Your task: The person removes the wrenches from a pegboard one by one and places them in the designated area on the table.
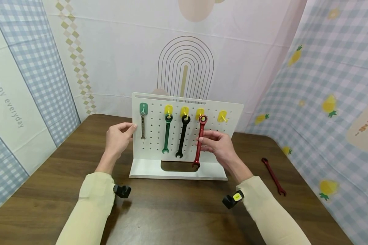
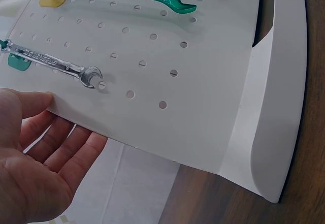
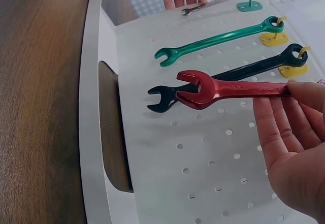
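Note:
A white pegboard (image 1: 156,136) stands upright on the table. My left hand (image 1: 119,137) grips its left edge, thumb at the front and fingers behind, as the left wrist view shows. My right hand (image 1: 217,145) pinches a red combination wrench (image 1: 198,146) by its shaft, open end down. The wrench's ring end is at a yellow hook (image 1: 199,112); whether it sits on the hook I cannot tell. To its left hang a black wrench (image 1: 182,137), a green wrench (image 1: 166,134) and a small silver wrench (image 2: 51,61), the silver one on a green hook (image 1: 143,108).
A bare yellow hook (image 1: 222,116) is at the board's right. Another dark red wrench (image 1: 273,177) lies on the brown wooden table (image 1: 171,211) at the right. Patterned cloth (image 1: 116,61) hangs behind and on both sides. The board's base has a cut-out slot (image 3: 114,127).

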Tool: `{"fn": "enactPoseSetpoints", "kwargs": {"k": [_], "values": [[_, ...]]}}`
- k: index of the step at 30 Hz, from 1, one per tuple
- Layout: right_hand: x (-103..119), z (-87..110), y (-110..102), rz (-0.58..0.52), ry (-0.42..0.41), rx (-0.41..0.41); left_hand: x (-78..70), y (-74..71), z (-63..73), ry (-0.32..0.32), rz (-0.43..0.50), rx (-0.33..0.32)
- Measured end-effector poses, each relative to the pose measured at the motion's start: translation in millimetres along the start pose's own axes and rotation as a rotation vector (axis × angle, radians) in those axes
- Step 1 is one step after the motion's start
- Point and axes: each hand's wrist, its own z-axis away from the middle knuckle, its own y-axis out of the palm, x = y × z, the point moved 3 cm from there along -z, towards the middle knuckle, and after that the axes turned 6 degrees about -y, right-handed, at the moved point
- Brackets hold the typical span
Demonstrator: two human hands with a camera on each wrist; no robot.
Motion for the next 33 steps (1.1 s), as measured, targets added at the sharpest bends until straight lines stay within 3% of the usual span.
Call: {"fn": "enactPoseSetpoints", "kwargs": {"k": [33], "values": [[5.8,7.6,-3.4,-0.055,-0.069,-0.006,-0.1,-0.8,2.2,-0.004,-0.003,-0.003]]}}
